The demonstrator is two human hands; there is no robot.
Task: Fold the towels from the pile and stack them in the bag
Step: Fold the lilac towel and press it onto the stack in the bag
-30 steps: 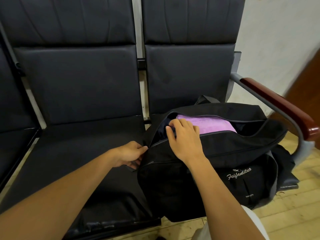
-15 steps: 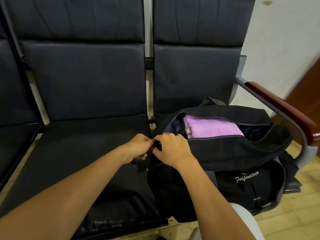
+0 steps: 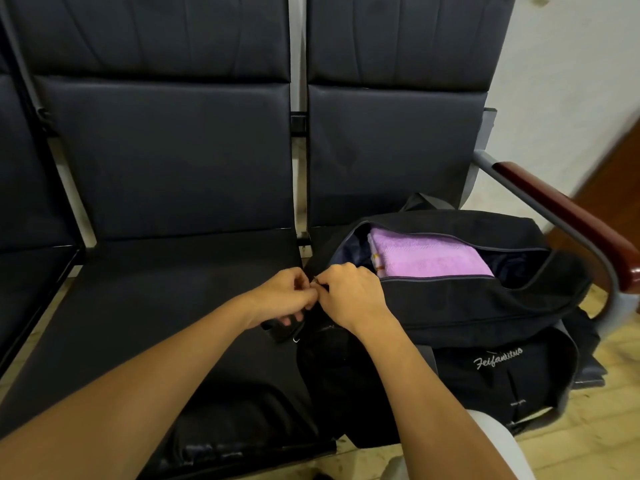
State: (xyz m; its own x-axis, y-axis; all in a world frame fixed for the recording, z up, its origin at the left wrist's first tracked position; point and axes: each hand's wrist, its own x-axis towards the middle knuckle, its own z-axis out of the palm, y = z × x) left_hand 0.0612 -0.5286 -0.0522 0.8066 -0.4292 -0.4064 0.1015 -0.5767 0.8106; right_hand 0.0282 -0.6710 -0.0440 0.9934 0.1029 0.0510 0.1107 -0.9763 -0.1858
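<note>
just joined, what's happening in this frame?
A person is working at the left end of a black fabric duffel bag that sits on the right seat of a row of dark padded chairs. The left hand and right hand meet there, pinching something small, probably the zipper pull. The bag's top is open, with a folded purple towel lying inside. No loose towels show on the seats.
</note>
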